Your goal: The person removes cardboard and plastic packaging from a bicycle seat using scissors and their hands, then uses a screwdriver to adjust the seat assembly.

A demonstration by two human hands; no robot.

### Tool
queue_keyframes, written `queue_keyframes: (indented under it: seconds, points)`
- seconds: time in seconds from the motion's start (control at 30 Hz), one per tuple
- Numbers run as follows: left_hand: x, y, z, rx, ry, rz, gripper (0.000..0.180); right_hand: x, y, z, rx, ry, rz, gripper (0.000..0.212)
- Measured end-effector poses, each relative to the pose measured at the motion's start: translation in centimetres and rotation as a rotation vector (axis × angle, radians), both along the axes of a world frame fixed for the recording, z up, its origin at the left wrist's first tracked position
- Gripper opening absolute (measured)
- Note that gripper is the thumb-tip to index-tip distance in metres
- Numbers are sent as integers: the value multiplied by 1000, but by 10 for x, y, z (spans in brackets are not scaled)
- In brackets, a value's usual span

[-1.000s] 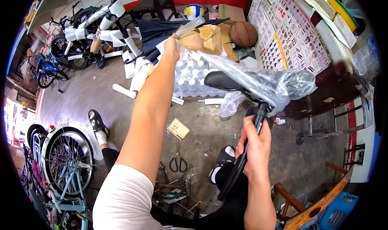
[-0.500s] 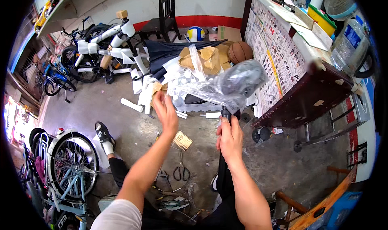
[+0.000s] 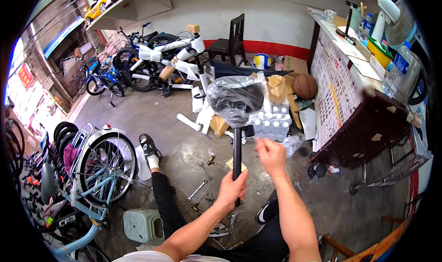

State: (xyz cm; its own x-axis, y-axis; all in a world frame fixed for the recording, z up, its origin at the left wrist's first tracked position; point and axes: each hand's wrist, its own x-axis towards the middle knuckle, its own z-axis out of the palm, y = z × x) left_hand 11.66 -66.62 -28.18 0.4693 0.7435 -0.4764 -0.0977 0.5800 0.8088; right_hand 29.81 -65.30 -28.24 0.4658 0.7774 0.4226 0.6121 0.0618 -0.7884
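Observation:
A black bicycle saddle (image 3: 235, 98), covered in clear plastic, stands upright in front of me on its black seat post (image 3: 237, 147). My left hand (image 3: 231, 190) is wrapped round the lower part of the post, whose end sticks out below the fingers. To the right of the post, and apart from it, my right hand (image 3: 271, 156) is raised with its fingers curled in; whatever lies inside them, if anything, is hidden. Beneath the hands, a wrench (image 3: 197, 191) and several other hand tools lie on the floor, along with a small tan card partly hidden behind the post.
A light-blue bicycle (image 3: 99, 188) and a grey-green stool (image 3: 139, 225) stand at left. Ahead are a foam-wrapped bicycle (image 3: 172, 47), packed bottles (image 3: 271, 123), cardboard and a basketball (image 3: 305, 86). A dark-red counter (image 3: 359, 133) stands at right.
The seat post has passed from my right hand to my left, and the saddle has swung left and more upright. My right hand has let go of the post. The view has shifted left.

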Motion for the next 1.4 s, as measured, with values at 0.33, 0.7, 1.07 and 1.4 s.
queue_keyframes:
  seconds: [0.33,0.7,1.07,1.4]
  points:
    - [-84,-20,-16,-3,130,-113,23,13,7,17,300,664,172,65]
    - [-97,-21,-39,127,362,-265,25,30,-12,34,541,612,50,20]
    - [-94,-27,-49,162,448,-246,25,48,-8,17,266,579,-49,36]
    - [-98,-26,-55,570,773,-273,34,17,-9,43,415,-353,-217,99]
